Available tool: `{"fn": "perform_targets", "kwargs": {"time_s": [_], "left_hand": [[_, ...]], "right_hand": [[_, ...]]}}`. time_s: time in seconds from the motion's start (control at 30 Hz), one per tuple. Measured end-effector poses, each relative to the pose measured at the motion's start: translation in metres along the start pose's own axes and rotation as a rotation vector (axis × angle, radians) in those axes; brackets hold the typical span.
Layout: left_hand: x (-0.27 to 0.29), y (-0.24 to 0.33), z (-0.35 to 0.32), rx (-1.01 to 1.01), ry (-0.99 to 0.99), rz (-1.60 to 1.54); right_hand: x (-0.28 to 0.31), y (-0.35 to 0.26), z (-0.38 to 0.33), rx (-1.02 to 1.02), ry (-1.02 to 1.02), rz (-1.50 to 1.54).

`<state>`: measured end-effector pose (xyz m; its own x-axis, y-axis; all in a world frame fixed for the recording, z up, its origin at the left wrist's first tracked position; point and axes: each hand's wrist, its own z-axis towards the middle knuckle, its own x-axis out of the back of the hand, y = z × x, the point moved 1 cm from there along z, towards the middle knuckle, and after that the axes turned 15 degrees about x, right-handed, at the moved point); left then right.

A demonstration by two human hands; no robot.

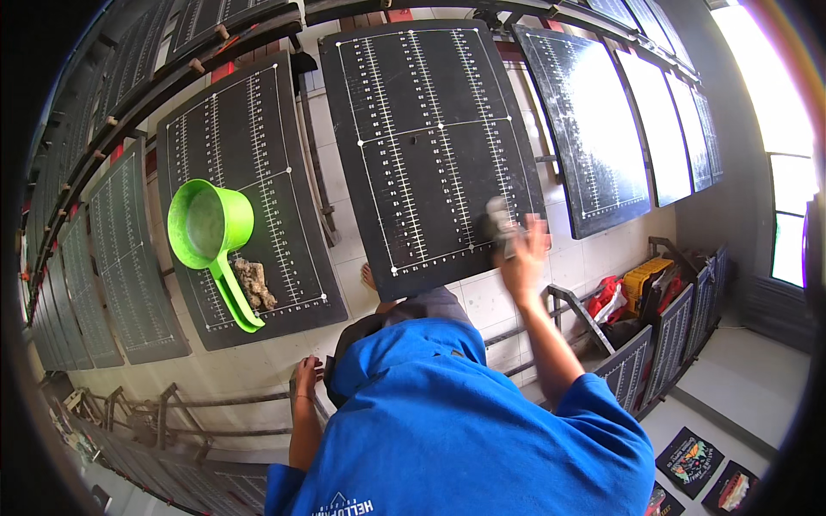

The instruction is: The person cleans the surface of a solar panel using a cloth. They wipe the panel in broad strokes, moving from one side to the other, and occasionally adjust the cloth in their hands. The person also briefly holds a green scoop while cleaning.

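In front of me lies a black board (400, 193) printed with white rulers and lines. My right hand (523, 258) is over its near right corner, smeared by motion, with its fingers around a small grey-and-dark object (499, 221) too blurred to name. Down at my left side hangs my left hand (307, 376), its fingers loosely apart, holding nothing, close to a metal rail. On the neighbouring black board (288, 232) to the left rest a bright green dipper (232, 219) with a long handle and a crumpled brownish cloth (255, 285), beside the handle.
More ruled boards stand in rows left and right; a glossy one (594, 129) on the right reflects window light. Metal racks (576, 314) run behind me. Red and yellow items (641, 288) are piled at the right. Printed dark sheets (691, 462) lie at lower right.
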<state>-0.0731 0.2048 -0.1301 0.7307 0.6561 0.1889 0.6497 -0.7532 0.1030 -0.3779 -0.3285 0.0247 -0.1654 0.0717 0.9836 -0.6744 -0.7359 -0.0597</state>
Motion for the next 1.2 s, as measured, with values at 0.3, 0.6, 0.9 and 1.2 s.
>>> {"fn": "perform_targets", "kwargs": {"time_s": [0.3,0.6,0.9,1.2], "left_hand": [[-0.006,-0.005,0.054,-0.567,0.092,0.757],[0.003,0.008,0.016,-0.003,0.001,0.047],[-0.002,0.005,0.048,-0.416,0.037,0.606],[-0.016,-0.005,0.014,0.054,0.035,-0.107]], "right_hand": [[-0.016,-0.195,0.026,0.4,-0.21,0.567],[-0.005,0.014,-0.044,-0.113,0.058,0.053],[-0.067,-0.105,0.163,-0.121,0.306,0.161],[-0.021,-0.024,0.02,0.066,-0.042,0.103]]}}
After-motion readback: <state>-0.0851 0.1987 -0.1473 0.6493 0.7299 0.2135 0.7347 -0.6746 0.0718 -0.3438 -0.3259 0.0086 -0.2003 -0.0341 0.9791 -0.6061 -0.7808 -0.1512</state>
